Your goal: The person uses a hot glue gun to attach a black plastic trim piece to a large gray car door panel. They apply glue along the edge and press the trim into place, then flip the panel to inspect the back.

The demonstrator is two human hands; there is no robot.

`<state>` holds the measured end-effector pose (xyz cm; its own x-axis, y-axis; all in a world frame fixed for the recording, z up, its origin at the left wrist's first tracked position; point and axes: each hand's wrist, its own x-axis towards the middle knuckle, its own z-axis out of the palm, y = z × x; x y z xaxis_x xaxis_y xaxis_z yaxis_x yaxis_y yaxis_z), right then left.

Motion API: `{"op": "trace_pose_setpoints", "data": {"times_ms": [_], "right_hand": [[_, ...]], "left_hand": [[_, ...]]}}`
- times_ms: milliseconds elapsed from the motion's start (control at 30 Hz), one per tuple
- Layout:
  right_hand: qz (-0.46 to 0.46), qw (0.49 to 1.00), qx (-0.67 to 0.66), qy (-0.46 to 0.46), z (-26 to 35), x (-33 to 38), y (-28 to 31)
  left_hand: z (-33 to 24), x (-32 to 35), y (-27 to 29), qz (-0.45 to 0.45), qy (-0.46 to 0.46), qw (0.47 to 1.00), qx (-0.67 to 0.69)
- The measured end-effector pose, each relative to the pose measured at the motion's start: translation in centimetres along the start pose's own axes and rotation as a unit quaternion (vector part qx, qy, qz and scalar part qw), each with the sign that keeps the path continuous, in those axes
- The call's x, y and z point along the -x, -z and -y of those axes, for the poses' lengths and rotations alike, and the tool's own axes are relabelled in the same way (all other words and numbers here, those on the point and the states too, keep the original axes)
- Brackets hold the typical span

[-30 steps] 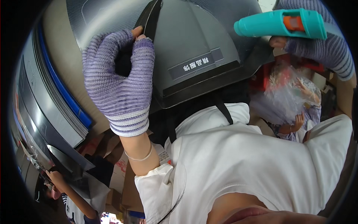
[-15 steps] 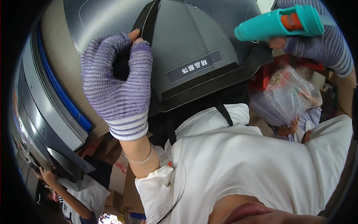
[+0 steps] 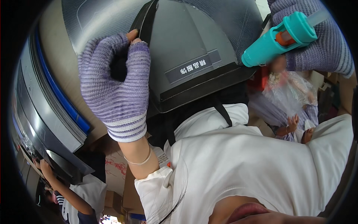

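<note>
A dome-shaped dark grey panel [image 3: 182, 44] with raised black edging lies in front of me, a printed label strip [image 3: 193, 66] across its lower part. My left hand [image 3: 128, 89], in a purple-and-white striped knit glove with bare fingertips, pinches the panel's black left edge between thumb and fingers. In my right hand [image 3: 313, 48], gloved alike, is a teal glue gun [image 3: 263, 46] with an orange part inside and a clear stick out of its back. Its tip is at the panel's lower right corner; whether it touches cannot be made out.
Under the panel is a glossy patterned dark sheet [image 3: 89, 22] on a beige table [image 3: 52, 22]. Stacked sheets with a blue one [image 3: 74, 115] lie left. One co-worker [image 3: 80, 199] handles grey sheets at lower left; another person's hand [image 3: 292, 123] is by a clear plastic bag [image 3: 287, 91].
My right hand has brought the glue gun's tip down to the panel's lower right corner, tilting the gun more steeply. My left hand keeps its pinch on the left edge.
</note>
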<state>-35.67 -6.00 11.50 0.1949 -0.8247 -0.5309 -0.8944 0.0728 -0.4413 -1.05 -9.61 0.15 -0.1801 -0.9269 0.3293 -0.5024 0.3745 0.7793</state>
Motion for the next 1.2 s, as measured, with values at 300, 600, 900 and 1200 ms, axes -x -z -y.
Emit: {"op": "trace_pose_setpoints", "data": {"times_ms": [300, 600, 900, 1200], "right_hand": [[0.004, 1.0, 0.008, 0.0, 0.2, 0.1, 0.3], [-0.007, 0.999, 0.037, 0.035, 0.7, -1.4, 0.9], [-0.009, 0.998, 0.05, 0.048, 1.5, -2.4, 0.5], [-0.011, 0.997, 0.061, 0.049, 1.2, -2.2, 0.6]], "left_hand": [[-0.2, 0.0, -0.2, -0.005, 0.009, 1.0, 0.028], [-0.2, -0.5, -0.4, -0.033, -0.002, 0.999, 0.037], [-0.1, -0.5, -0.1, -0.02, 0.007, 1.0, -0.015], [0.4, -0.6, -0.3, -0.029, -0.012, 0.999, -0.02]]}}
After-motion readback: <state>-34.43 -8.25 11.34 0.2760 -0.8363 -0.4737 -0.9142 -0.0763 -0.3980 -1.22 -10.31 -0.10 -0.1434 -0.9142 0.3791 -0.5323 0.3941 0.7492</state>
